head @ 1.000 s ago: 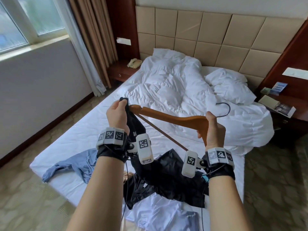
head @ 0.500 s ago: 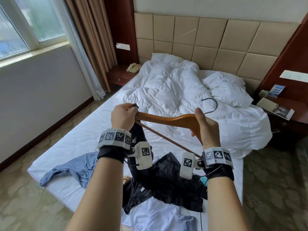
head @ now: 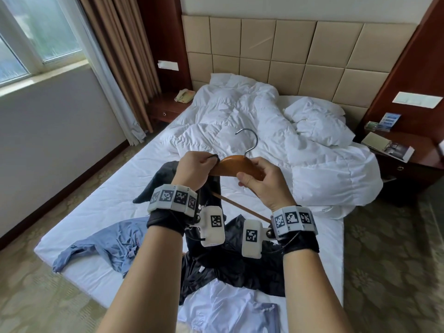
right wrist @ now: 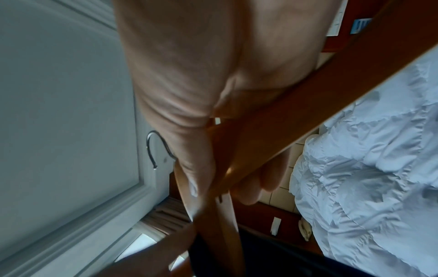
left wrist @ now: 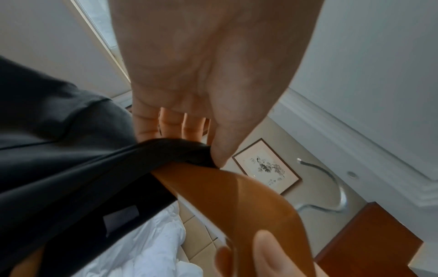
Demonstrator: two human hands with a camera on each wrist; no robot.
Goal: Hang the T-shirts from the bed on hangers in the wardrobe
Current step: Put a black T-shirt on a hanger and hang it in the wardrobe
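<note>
In the head view I hold a wooden hanger (head: pixel 236 165) above the bed, its metal hook (head: pixel 249 140) pointing up and away. My left hand (head: pixel 206 162) pinches the collar of a black T-shirt (head: pixel 211 188) over the hanger's left end. The shirt's body drapes down onto the bed. My right hand (head: pixel 249 173) grips the hanger's right arm, thumb on top. The left wrist view shows the black T-shirt (left wrist: pixel 71 168) pulled over the hanger (left wrist: pixel 237 196). The right wrist view shows the hanger (right wrist: pixel 260 135) in my curled fingers. A blue T-shirt (head: pixel 108 246) and a white T-shirt (head: pixel 221 306) lie on the bed.
A crumpled white duvet (head: pixel 240 121) and a pillow (head: pixel 314 121) cover the head of the bed (head: pixel 103 200). Nightstands stand on both sides, the left with a phone (head: pixel 183 95), the right with booklets (head: pixel 389 146). A window wall and curtains (head: pixel 120 56) are at left.
My hands have come closer together. The hanger has turned so its hook now points up, and my left hand has drawn the black collar further along the hanger's arm.
</note>
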